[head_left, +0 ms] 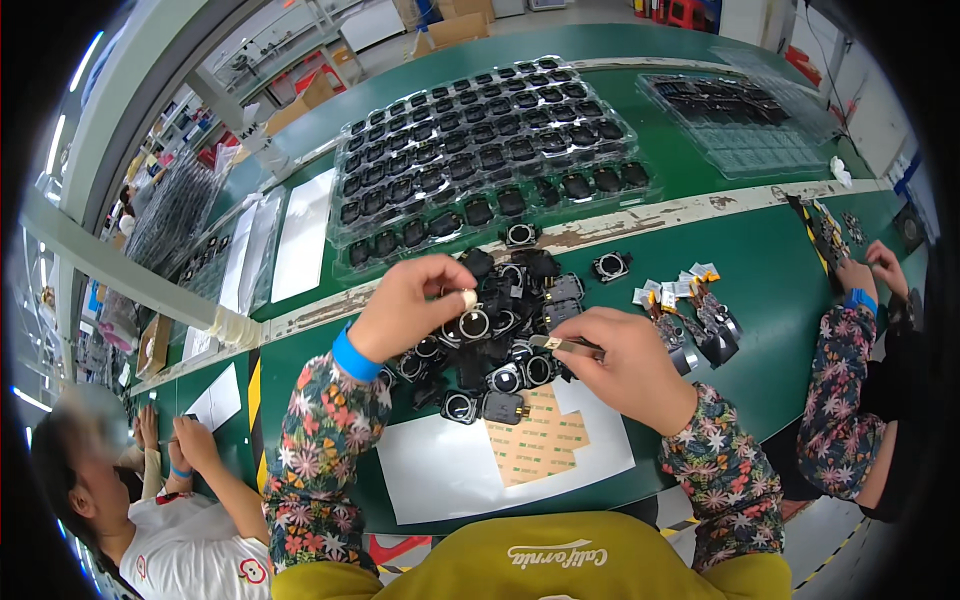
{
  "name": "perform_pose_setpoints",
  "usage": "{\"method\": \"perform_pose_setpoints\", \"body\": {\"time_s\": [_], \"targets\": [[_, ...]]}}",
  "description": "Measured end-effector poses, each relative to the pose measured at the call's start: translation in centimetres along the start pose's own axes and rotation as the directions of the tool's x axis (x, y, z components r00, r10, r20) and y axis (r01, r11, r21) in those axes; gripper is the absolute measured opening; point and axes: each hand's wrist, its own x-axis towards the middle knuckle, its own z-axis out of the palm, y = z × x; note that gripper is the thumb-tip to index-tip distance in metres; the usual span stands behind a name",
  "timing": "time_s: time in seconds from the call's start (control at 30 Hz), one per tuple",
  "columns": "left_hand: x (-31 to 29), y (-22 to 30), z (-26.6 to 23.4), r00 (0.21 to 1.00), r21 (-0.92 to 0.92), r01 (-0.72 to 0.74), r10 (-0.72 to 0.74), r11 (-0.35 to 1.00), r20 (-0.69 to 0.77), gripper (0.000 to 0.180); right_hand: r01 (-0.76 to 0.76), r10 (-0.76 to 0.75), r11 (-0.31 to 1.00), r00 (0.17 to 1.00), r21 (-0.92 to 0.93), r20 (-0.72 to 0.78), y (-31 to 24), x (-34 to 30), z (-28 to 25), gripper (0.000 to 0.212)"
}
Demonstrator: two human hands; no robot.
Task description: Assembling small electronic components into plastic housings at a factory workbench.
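At frame centre, the left hand pinches a black ring part; the right hand grips tweezers. A loose pile remains on the table; the trays above appear mostly filled.

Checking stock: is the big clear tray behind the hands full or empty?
Mostly full: the clear tray holds black parts in nearly every pocket.

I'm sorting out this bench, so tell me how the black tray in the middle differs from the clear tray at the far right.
The black tray is filled with rows of dark ring-shaped parts; the clear tray holds dark parts only along its far side, with its nearer pockets bare. The black tray is bigger in the picture and lies nearer the left hand and the right hand. Both are pocketed trays lying flat on the green table.
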Motion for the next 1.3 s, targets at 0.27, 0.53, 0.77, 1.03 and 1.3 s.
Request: {"method": "perform_pose_setpoints", "body": {"time_s": [0.27, 0.53, 0.77, 1.03, 1.3], "targets": [[13.2, 0.9, 3.2, 0.773, 0.744, -0.427, 0.634, 0.514, 0.006, 0.025, 0.129, -0.124, 0.984, 0.991, -0.127, 0.042, 0.4, -0.9, 1.4, 0.015], [17.6, -0.5, 4.1, 0.915, 0.823, -0.294, 0.393, 0.487, 0.094, 0.015, 0.171, -0.150, 0.969, 0.981, -0.181, 0.127, 0.6, -1.6, 1.3, 0.018], [17.7, -0.8, 3.9, 0.910, 0.706, -0.289, 0.414, 0.646, -0.006, 0.014, 0.191, -0.162, 0.962, 0.975, -0.196, 0.153, 0.8, -1.8, 1.5, 0.019], [17.2, -0.5, 4.6, 0.907, 0.895, -0.251, 0.413, 0.369, 0.084, 0.011, 0.176, -0.143, 0.955, 0.978, -0.240, 0.149, 1.3, -1.4, 2.7, 0.016], [16.5, 0.1, 4.1, 0.888, 0.892, -0.325, 0.427, 0.315, 0.173, 0.010, 0.175, -0.146, 0.955, 0.980, -0.240, 0.134, 1.8, -1.5, 2.8, 0.017]]}}
